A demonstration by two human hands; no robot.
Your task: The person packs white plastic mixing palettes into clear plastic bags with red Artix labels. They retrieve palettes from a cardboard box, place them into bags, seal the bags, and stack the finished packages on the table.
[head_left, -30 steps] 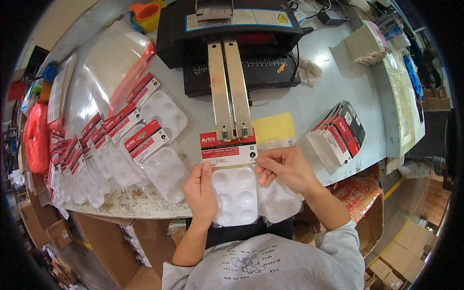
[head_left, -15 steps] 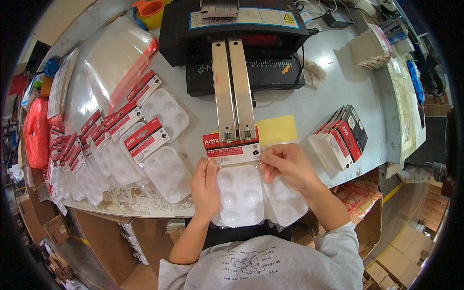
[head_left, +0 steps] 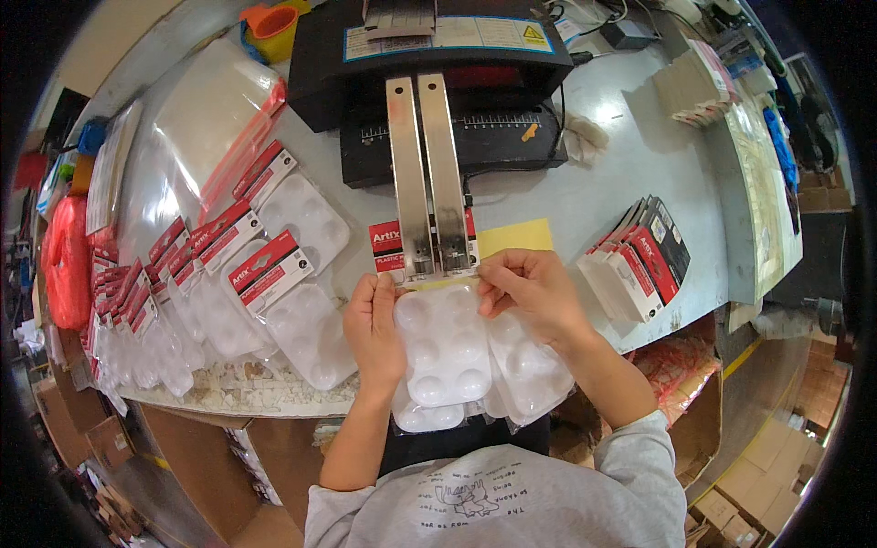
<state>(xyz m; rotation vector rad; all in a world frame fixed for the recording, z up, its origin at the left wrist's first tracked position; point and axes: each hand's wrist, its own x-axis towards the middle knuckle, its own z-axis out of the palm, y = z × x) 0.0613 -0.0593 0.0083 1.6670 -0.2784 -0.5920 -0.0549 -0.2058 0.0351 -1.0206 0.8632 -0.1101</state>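
Note:
A white plastic paint palette (head_left: 445,340) with round wells lies in front of me in a clear bag. Its red, black and white header card (head_left: 387,250) sits under the two flat metal arms (head_left: 403,173) of a black bench machine (head_left: 317,82). With thumb and fingers closed, my left hand (head_left: 375,331) grips the left edge of the bagged palette just below the card. My right hand (head_left: 537,294) pinches the opposite edge near the card's lower right corner. More bagged palettes (head_left: 528,370) lie beneath and to the right, partly covered by my right hand.
Finished-looking palette packs (head_left: 306,331) spread over the left of the table, beside a stack of clear bags (head_left: 203,114). Folded header cards (head_left: 635,265) stand at the right, with another card stack (head_left: 694,87) farther back. A yellow sheet (head_left: 521,237) lies beside the metal arms.
Both hands have moved away from my body with the palette, and its header card has slid farther under the metal arms. Another palette's lower end now shows beneath it.

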